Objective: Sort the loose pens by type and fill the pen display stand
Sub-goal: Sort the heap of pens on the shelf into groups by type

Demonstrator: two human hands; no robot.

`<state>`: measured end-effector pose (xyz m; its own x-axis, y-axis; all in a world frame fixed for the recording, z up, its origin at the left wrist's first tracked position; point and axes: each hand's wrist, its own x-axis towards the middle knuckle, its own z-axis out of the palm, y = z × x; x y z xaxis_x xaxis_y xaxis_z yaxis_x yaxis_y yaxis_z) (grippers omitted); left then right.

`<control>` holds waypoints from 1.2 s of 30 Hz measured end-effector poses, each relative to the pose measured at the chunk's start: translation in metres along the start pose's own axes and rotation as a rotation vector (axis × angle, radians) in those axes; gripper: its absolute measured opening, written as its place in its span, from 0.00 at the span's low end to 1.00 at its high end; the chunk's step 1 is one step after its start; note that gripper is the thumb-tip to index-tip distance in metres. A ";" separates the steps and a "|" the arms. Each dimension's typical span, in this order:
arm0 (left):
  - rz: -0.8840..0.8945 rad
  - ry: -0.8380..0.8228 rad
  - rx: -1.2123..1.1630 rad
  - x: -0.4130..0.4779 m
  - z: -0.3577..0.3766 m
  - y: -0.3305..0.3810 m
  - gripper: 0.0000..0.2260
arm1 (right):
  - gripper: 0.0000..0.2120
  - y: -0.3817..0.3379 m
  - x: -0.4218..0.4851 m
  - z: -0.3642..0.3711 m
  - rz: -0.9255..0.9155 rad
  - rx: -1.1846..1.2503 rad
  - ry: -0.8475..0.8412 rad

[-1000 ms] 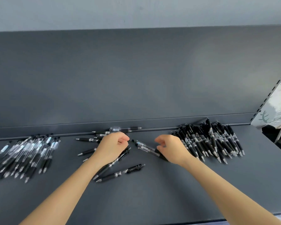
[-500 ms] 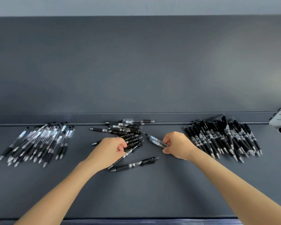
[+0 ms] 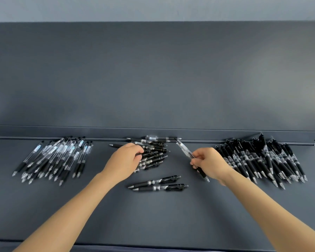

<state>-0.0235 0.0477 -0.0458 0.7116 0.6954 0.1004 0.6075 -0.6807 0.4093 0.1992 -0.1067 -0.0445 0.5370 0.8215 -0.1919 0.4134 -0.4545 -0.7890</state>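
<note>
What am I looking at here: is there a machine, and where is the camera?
No machine: a person's two bare hands, filmed by one camera worn on the head, looking forward and down. On the dark grey shelf lie a heap of clear-barrelled pens at left, a heap of black pens at right, a mixed heap of unsorted pens in the middle, and two black pens apart in front. The right hand pinches one clear pen with a black rubber sleeve. The left hand rests on the mixed heap; whether it holds a pen is unclear.
</note>
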 end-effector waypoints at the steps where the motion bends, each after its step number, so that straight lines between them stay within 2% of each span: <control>1: 0.003 -0.014 0.036 0.007 -0.001 -0.005 0.14 | 0.05 -0.002 0.000 0.002 -0.005 0.010 -0.005; 6: -0.012 -0.229 0.216 0.033 0.005 -0.020 0.26 | 0.04 -0.008 0.002 0.009 -0.010 0.063 0.016; 9: -0.029 -0.211 0.255 0.033 0.010 -0.021 0.27 | 0.04 -0.010 0.004 0.010 -0.007 0.091 0.032; 13: 0.040 -0.209 0.256 0.018 0.011 -0.014 0.25 | 0.05 -0.011 0.006 0.011 -0.004 0.075 0.038; 17: 0.041 -0.224 0.037 0.003 0.005 -0.017 0.21 | 0.05 -0.012 0.007 0.013 -0.001 0.072 0.022; 20: 0.055 -0.095 -0.074 0.004 0.002 -0.027 0.13 | 0.05 -0.011 0.009 0.014 0.010 0.082 0.018; 23: -0.047 0.022 -0.069 0.013 0.000 -0.039 0.10 | 0.05 -0.012 0.011 0.014 0.010 0.082 0.020; 27: -0.076 -0.096 -0.047 0.025 -0.001 -0.038 0.05 | 0.06 -0.016 0.014 0.015 -0.020 0.130 0.036; 31: -0.154 -0.153 -0.153 0.034 -0.002 -0.035 0.02 | 0.07 -0.019 0.018 0.016 -0.037 0.145 0.055; 36: -0.177 -0.196 -0.154 0.034 -0.001 -0.034 0.02 | 0.06 -0.021 0.021 0.017 -0.049 0.111 0.056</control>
<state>-0.0205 0.0949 -0.0557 0.6632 0.7321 -0.1555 0.6781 -0.5000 0.5386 0.1893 -0.0738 -0.0422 0.5595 0.8199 -0.1213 0.3579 -0.3709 -0.8569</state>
